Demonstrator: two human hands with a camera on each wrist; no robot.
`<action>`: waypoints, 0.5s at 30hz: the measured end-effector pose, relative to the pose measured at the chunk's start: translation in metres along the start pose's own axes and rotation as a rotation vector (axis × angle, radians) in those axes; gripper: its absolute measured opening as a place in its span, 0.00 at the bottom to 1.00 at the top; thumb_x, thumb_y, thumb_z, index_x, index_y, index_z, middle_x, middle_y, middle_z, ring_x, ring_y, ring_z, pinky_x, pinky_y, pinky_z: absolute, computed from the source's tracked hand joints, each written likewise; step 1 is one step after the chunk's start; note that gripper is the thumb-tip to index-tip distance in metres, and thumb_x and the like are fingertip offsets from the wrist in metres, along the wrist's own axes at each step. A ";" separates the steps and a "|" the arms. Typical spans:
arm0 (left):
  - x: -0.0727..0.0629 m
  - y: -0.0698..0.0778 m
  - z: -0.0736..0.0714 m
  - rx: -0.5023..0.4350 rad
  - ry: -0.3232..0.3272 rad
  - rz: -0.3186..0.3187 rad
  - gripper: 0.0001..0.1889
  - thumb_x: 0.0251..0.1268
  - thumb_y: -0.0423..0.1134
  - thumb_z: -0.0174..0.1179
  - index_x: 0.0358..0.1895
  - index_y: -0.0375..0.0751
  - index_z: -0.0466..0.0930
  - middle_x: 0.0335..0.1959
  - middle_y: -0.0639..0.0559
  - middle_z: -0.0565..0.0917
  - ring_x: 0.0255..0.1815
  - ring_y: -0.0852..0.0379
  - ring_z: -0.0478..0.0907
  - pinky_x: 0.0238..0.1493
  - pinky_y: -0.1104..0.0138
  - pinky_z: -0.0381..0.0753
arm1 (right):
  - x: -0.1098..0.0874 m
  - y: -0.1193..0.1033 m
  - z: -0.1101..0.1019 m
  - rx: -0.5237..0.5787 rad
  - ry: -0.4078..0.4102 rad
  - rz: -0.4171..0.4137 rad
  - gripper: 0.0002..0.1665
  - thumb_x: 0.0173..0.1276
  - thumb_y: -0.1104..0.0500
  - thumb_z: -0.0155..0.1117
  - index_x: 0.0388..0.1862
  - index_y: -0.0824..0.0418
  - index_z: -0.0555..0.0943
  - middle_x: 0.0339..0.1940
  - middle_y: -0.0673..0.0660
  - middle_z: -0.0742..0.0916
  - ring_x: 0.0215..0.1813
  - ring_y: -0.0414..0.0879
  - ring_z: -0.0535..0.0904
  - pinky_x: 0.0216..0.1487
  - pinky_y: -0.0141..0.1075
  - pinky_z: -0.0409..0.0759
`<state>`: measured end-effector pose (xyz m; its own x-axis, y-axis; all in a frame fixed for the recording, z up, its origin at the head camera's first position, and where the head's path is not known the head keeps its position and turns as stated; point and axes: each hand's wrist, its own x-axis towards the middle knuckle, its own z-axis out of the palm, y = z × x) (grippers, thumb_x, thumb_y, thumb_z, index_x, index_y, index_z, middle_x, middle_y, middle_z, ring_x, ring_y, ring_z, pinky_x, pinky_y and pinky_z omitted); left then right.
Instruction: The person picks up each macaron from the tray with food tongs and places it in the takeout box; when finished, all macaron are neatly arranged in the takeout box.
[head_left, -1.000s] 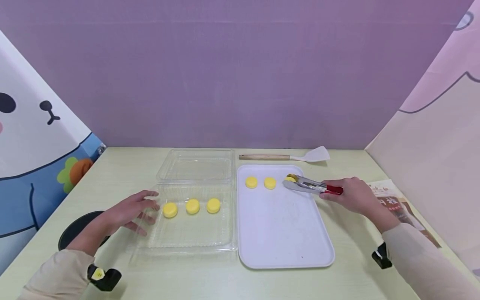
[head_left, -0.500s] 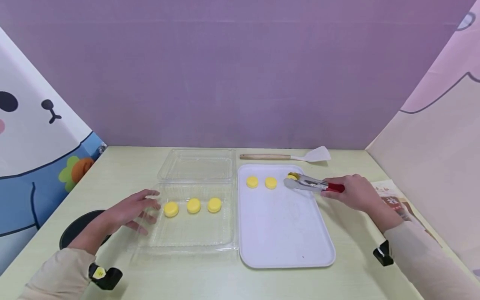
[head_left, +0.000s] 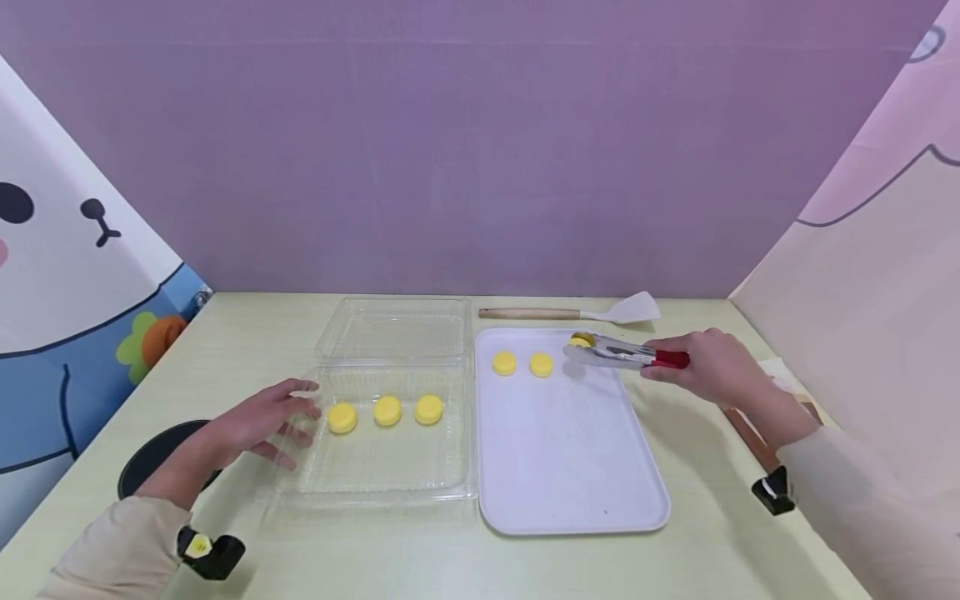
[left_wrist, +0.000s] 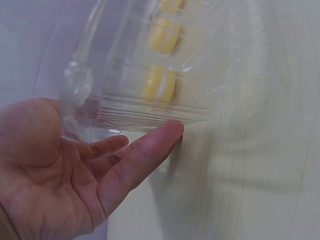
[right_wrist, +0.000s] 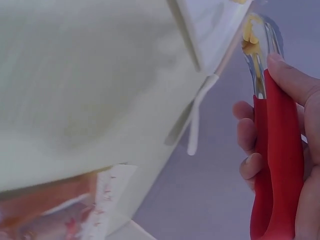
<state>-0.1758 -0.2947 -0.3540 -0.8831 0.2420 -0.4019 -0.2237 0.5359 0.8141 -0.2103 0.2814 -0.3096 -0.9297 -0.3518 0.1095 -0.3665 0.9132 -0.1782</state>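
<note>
My right hand grips red-handled metal tongs, whose tips pinch a yellow macaron just over the far right of the white tray. In the right wrist view, fingers and thumb wrap the red handles. Two more macarons lie on the tray, a left one and a right one. My left hand, fingers loosely spread, is at the left side of an opened clear plastic box. Three macarons sit in a row inside, the middle one among them; white filling shows in the left wrist view.
A spatula with a wooden handle and white blade lies behind the tray. The box's lid is folded back. A black round dish stands by my left forearm, and a printed packet lies under my right one.
The tongs have lifted the third macaron up off the tray, and my right hand has risen slightly with them. My left hand stays in place.
</note>
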 end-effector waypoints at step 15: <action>0.000 0.000 0.001 -0.005 -0.001 -0.002 0.32 0.84 0.46 0.43 0.77 0.28 0.47 0.65 0.27 0.70 0.48 0.49 0.82 0.40 0.55 0.88 | 0.017 -0.042 -0.031 -0.070 0.022 -0.136 0.23 0.62 0.45 0.76 0.52 0.54 0.90 0.26 0.43 0.87 0.23 0.41 0.69 0.26 0.38 0.67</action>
<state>-0.1757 -0.2942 -0.3543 -0.8821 0.2423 -0.4039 -0.2274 0.5319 0.8157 -0.2095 0.2439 -0.2703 -0.8702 -0.4695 0.1495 -0.4850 0.8697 -0.0918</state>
